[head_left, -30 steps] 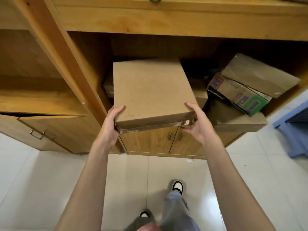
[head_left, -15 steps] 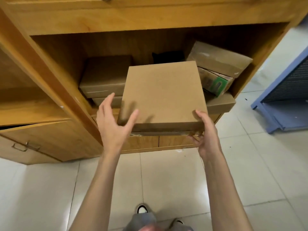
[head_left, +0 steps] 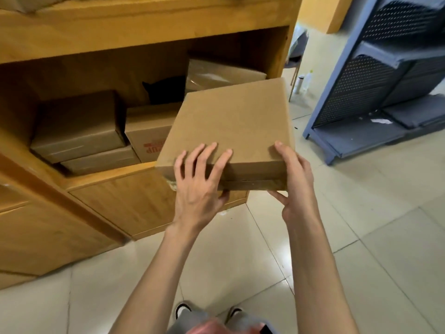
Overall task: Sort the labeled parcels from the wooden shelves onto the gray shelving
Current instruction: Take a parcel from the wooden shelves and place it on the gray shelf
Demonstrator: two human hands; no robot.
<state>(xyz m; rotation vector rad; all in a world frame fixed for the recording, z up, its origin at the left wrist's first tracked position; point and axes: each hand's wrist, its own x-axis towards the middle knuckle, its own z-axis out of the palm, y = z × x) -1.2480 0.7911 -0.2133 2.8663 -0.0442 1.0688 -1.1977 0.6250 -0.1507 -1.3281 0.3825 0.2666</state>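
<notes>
A flat brown cardboard parcel (head_left: pixel 231 126) is held in the air in front of the wooden shelves (head_left: pixel 144 32). My left hand (head_left: pixel 197 186) grips its near left corner, fingers spread over the top and thumb underneath. My right hand (head_left: pixel 295 182) clasps the near right corner from the side and below. No label shows on the parcel's visible faces. The gray shelving (head_left: pixel 375 68) stands at the right, its low shelves bare apart from a scrap of paper.
Inside the wooden compartment lie two stacked brown boxes (head_left: pixel 79 131), a box with red print (head_left: pixel 149 133) and a taped box (head_left: pixel 221 73) at the back. Cabinet doors sit below. A chair leg and bottles (head_left: pixel 303 81) stand on the tiled floor between the units.
The parcel has come out of the wooden compartment and swung right toward the gray shelving. My left hand went from off the box to gripping its corner. The view turned right.
</notes>
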